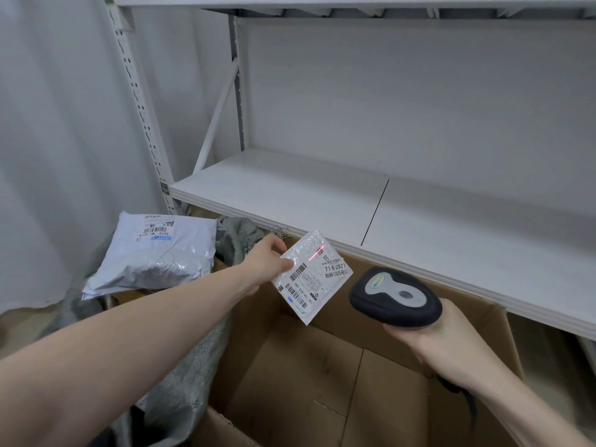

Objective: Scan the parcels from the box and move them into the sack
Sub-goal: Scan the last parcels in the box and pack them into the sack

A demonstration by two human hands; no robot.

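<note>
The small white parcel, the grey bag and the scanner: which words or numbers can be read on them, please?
"71-6-2621": label of the small white parcel, pinched by the left hand.
"5元": same label, just below that number.
Code beside the long barcode: roughly "A03 280", uncertain.
Remaining fine print there: too small.
Grey bag label: roughly "501E", upside down, uncertain.
Scanner, in the right hand: logo blurred.
</note>
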